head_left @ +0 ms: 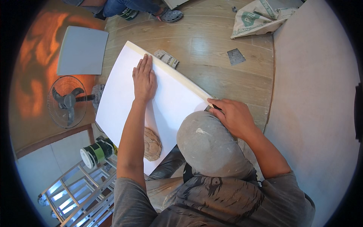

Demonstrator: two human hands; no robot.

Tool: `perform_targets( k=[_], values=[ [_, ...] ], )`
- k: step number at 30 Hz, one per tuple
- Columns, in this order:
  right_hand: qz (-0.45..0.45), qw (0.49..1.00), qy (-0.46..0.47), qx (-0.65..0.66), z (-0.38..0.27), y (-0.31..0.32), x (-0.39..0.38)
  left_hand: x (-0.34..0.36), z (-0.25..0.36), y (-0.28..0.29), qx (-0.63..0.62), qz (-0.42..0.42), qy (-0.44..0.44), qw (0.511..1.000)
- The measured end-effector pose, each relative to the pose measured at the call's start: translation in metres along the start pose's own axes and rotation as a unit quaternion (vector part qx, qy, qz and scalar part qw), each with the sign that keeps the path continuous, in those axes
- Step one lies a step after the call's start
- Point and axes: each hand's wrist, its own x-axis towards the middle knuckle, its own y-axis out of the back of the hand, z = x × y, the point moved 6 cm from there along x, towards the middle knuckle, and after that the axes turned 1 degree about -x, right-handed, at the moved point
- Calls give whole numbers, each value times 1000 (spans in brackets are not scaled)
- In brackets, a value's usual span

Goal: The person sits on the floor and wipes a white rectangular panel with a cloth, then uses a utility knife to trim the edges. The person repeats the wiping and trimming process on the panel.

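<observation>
A large white panel [113, 102] lies tilted across my lap, with a cream strip [177, 77] running along its far right edge. My left hand [144, 81] rests flat on the panel, fingers stretched together up to the strip. At the strip's near right end, my right hand [233, 115] is closed around a small black object [216, 107], mostly hidden by the fingers; its kind cannot be made out. A crumpled brown wad [152, 144] sits on the panel beside my left forearm. My raised grey knee [206, 143] is right below my right hand.
A grey board [83, 51] and a standing fan [70, 100] are at the left. Below them are a paint bucket [96, 153] and an aluminium ladder [83, 191]. A paper sack [255, 20] lies at the far right by the wall [317, 113]. Another person's foot [170, 15] shows at the top.
</observation>
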Motion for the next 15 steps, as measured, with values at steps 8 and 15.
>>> perform_targets(
  k=[8, 15],
  values=[
    [-2, 1000, 1, -6, 5, -5, 1, 2, 7, 2, 8, 14, -10, 1000],
    [-32, 999, 7, 34, 2, -1, 2, 3, 7, 0, 34, 20, -23, 999]
  ],
)
